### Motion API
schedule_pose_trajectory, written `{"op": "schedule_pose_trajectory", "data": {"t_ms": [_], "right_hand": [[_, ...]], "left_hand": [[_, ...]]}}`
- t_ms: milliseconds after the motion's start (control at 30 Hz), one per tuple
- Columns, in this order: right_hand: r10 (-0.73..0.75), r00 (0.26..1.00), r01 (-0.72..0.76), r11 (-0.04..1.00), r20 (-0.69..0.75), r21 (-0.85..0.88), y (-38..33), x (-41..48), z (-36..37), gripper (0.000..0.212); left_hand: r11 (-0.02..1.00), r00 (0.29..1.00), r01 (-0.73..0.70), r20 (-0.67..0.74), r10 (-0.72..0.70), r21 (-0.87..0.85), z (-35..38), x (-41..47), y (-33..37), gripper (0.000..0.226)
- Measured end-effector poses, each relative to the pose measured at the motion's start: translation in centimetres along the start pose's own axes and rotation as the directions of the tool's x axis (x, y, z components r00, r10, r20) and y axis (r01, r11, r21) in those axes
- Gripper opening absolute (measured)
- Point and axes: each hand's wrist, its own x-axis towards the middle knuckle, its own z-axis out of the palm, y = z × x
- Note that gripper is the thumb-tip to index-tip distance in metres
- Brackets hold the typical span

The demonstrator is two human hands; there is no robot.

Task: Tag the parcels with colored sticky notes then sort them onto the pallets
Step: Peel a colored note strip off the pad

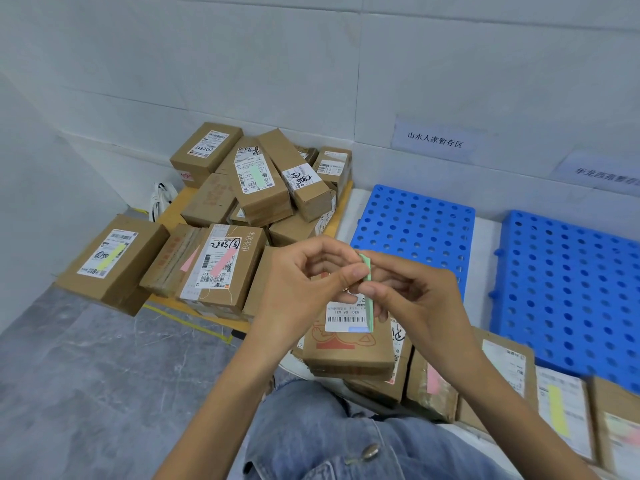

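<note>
The left hand (pixel 304 275) and right hand (pixel 412 289) both pinch a narrow green paper sticky note (pixel 367 271) just above a brown cardboard parcel (pixel 349 348); several piled brown boxes (pixel 256 188) carry notes already; sorting onto the blue perforated plastic pallets (pixel 415 226) seems still left.

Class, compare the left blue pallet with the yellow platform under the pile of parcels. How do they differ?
The left blue pallet is bright blue; the yellow platform is yellow-orange. The blue pallet's top is dotted with round holes; the yellow platform's visible surface looks plain. The blue pallet's visible part carries nothing, whereas the yellow platform is heaped with parcels. Both lie flat on the floor near the wall.
</note>
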Motion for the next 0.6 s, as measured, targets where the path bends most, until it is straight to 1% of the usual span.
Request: {"op": "schedule_pose_trajectory", "data": {"t_ms": [267,400,600], "right_hand": [[0.025,0.999,-0.025,1.000,-0.023,-0.001,-0.31,0.05,-0.04,0.041],[0.013,1.000,-0.013,1.000,-0.027,-0.013,-0.43,0.04,-0.07,0.038],[0.010,0.999,-0.011,1.000,-0.041,-0.011,-0.45,0.04,-0.12,0.035]], "left_hand": [[1.000,0.999,0.014,-0.040,-0.013,0.020,0.28,-0.12,0.51,0.014],[0.999,0.999,0.023,-0.041,-0.022,0.031,0.43,-0.12,0.65,0.013],[0.998,0.999,0.038,-0.039,-0.036,0.048,0.61,-0.17,0.52,0.004]]}}
